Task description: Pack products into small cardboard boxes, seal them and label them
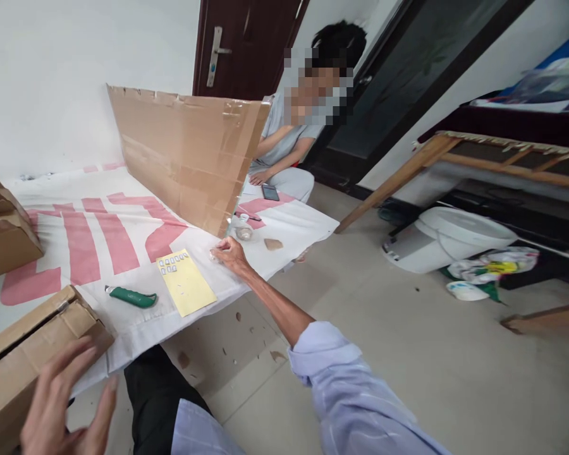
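My right hand [231, 255] reaches across the white cloth with fingers pinched together. Something small and whitish shows at the fingertips, too small to name. Just behind these fingers is the lower corner of a tall standing cardboard sheet [184, 151]; whether they touch it I cannot tell. Nearer me lies a yellow card [189, 291] with several small marked pieces in rows near its top edge. A green utility knife [131, 297] rests to the card's left. My left hand [66, 404], fingers apart and holding nothing, is over a closed cardboard box [33, 360] at the lower left.
Another cardboard box [4, 230] stands at the left table edge. Behind the sheet, a person [284, 145] sits by a dark phone [270, 192]. A small clear round container [243, 233] and a brown scrap [273, 244] lie right of the sheet. A white bucket [455, 237] is on the floor.
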The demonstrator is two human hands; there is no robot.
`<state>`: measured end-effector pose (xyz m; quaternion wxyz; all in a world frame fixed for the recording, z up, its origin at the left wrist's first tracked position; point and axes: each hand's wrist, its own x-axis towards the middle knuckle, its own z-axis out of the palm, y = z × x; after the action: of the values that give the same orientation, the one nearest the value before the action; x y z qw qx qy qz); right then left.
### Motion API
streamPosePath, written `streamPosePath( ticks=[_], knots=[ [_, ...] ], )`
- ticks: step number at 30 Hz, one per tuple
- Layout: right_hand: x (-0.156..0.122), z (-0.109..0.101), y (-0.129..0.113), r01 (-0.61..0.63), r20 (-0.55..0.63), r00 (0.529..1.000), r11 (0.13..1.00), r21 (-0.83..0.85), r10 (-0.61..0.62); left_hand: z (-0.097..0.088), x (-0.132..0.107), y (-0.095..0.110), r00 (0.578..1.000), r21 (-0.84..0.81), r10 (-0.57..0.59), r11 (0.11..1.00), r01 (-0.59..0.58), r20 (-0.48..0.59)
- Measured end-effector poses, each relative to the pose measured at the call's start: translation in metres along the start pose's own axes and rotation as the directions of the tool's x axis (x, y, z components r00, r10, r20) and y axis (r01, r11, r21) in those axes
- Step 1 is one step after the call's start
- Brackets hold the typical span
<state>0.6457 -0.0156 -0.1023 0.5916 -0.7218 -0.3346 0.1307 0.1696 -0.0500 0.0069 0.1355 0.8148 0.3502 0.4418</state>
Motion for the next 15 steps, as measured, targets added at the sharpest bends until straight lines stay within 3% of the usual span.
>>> streamPosePath(
  ticks=[3,6,8,11,15],
  knots=[
    [-0.025,0.006,-0.020,-0.014,0.044,0.999,0.994,0.105,0.009,0.045,0.012,0.005,0.984,-0.220,-0.038,0.972,0.076,0.173],
    [-0.068,0.017,-0.052,-0.021,0.133,0.991,0.979,0.203,-0.006,0.089,0.025,0.009,0.911,-0.405,-0.204,0.845,0.349,0.359],
    [-0.106,0.025,-0.078,-0.029,0.225,0.974,0.958,0.286,-0.038,0.109,0.030,0.012,0.853,-0.492,-0.252,0.727,0.479,0.458],
    [-0.163,0.033,-0.114,-0.091,0.397,0.915,0.919,0.385,-0.076,0.117,0.028,0.016,0.813,-0.593,-0.280,0.569,0.569,0.511],
    [-0.203,0.036,-0.147,-0.160,0.577,0.808,0.899,0.407,-0.117,0.094,0.006,0.014,0.816,-0.725,-0.307,0.376,0.577,0.490]
  ],
)
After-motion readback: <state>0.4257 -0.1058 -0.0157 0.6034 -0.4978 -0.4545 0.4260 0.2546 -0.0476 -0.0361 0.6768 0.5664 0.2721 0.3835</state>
